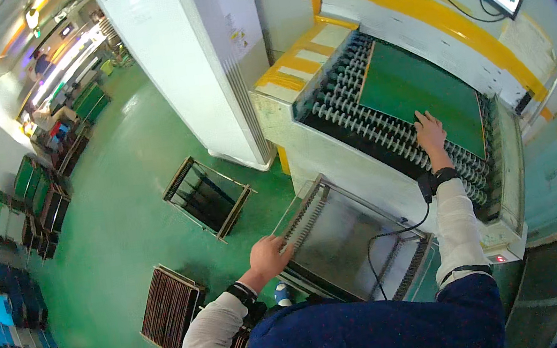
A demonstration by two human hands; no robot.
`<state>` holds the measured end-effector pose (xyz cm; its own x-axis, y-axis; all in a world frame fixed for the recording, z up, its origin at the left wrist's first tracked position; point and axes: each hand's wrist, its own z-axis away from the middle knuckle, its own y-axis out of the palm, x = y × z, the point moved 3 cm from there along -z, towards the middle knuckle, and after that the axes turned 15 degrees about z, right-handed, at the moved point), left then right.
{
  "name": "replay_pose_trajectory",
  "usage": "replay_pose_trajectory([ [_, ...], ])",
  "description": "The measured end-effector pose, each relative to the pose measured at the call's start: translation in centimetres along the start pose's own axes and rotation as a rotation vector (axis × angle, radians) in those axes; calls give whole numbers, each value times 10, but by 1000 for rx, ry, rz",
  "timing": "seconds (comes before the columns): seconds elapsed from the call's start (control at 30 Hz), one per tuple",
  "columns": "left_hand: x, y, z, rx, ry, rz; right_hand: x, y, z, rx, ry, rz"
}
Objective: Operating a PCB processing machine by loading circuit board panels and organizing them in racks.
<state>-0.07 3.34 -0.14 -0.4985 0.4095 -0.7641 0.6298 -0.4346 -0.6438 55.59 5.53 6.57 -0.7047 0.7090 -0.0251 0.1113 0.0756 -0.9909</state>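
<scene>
Right hand (430,131) lies flat, fingers spread, on the near edge of the green panel (415,89), holding nothing. Panel rests on the roller conveyor (356,125), toward its far right side. Left hand (269,256) grips the left rim of the metal rack (343,236) just below the conveyor. Another rack (208,197) stands on the floor.

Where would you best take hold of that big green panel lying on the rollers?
Probably by its near edge, reaching from the person's side. The green panel lies flat on the rollers, so only the edges offer grip; the right hand already rests there.
</scene>
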Motion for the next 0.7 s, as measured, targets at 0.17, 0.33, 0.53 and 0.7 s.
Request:
replay_pose_trajectory([
  [0.17, 10, 4, 3, -62, 20, 32, 9, -10, -12, 81, 12, 72],
  [0.33, 3, 0, 3, -7, 2, 3, 8, -10, -7, 45, -43, 122],
  [0.53, 8, 4, 1, -27, 36, -9, 20, -8, 60, -257, -426, -174],
  [0.7, 16, 3, 7, -41, 0, 54, 58, -19, 183, -70, -592, -374],
])
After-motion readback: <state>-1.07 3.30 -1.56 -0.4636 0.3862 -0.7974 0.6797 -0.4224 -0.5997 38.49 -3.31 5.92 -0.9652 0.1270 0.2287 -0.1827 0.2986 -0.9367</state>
